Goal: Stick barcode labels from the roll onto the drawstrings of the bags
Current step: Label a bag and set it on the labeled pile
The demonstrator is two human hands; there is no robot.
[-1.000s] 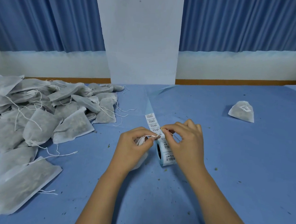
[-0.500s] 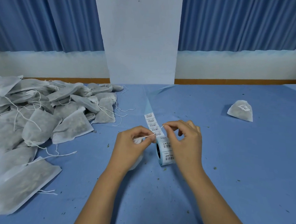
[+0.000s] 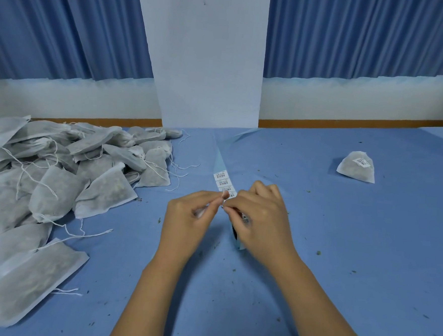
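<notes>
blue cloth [image 3: 311, 292] covers the work table and is flecked with small dark crumbs. at centre frame the left hand [image 3: 188, 218] is closed: its fingers curl round a small white bag [image 3: 201, 213], of which only a sliver shows. the right hand [image 3: 261, 218] is also closed, with thumb and forefinger pinching a short white piece of drawstring [image 3: 223, 206] right against the left fingertips. it cannot be determined whether a label is already between the fingers.

the label roll [image 3: 236, 238] stands on edge on the cloth under the right palm. it is mostly hidden, and only its dark core and pale blue rim show. a strip of labels [image 3: 222, 181] runs from the fingertips toward the top of the frame, with three barcode labels visible. beyond them the bare pale blue backing [image 3: 219, 154] continues up the cloth.

a pile of bags [image 3: 57, 172] fills the left side of the frame, with loose strings trailing onto the cloth. one labelled bag [image 3: 351, 171] lies alone at upper right, well apart from both hands, with a barcode tag [image 3: 363, 162] on top.

at the far table edge a white panel [image 3: 209, 56] stands upright at top centre. blue curtains [image 3: 67, 26] hang on both sides of it, above a white wall band.
</notes>
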